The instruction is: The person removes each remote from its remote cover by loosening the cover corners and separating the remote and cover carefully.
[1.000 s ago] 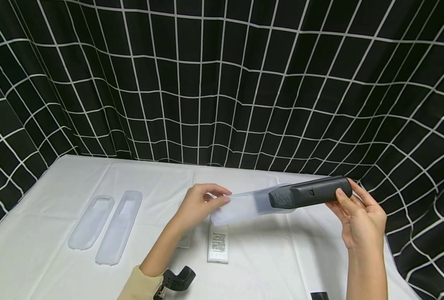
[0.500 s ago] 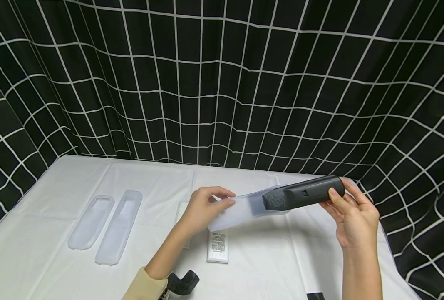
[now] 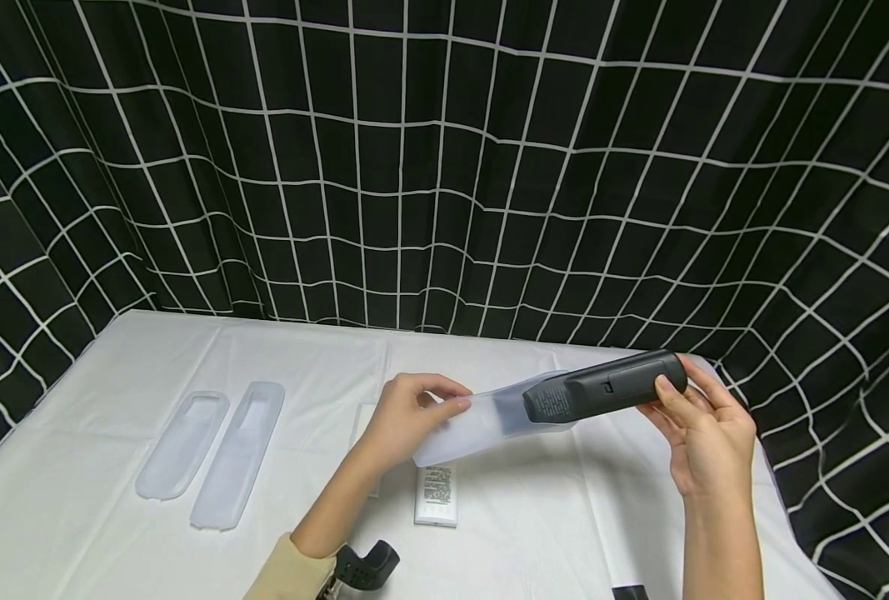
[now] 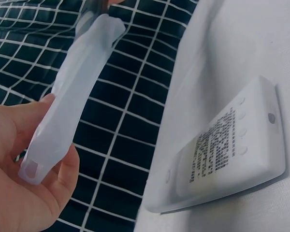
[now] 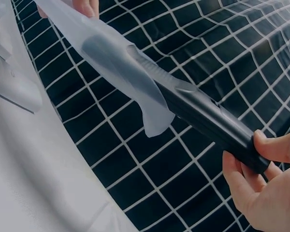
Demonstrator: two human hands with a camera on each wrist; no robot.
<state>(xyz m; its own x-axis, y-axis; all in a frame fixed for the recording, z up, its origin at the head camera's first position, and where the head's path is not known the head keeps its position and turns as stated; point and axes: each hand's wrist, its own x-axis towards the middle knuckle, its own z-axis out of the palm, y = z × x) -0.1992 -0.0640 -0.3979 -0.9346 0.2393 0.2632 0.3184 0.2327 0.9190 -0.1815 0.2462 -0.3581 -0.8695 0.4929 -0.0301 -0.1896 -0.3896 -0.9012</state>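
My left hand [image 3: 407, 421] pinches one end of a translucent silicone remote cover [image 3: 481, 421] between thumb and fingers. In the left wrist view that cover [image 4: 75, 96] stretches away from the palm, a small hole at its near end. My right hand [image 3: 714, 429] grips the rear end of a black remote control [image 3: 609, 386], its back and printed label turned up. The remote's front part is inside the cover's mouth, seen dark through the film in the right wrist view, while the rest of the remote [image 5: 208, 113] sticks out. Both are held above the table.
On the white-clothed table [image 3: 526, 533] lies a white remote [image 3: 437, 496], label up, below the cover. Another pale flat item [image 3: 362, 421] is partly hidden by the left arm. Two more covers [image 3: 183, 446] lie at left. A black gridded curtain [image 3: 444, 167] hangs behind.
Both hands have drawn slightly closer, the right moving left with the black remote and the left shifting slightly right. Over the last half second they barely move.
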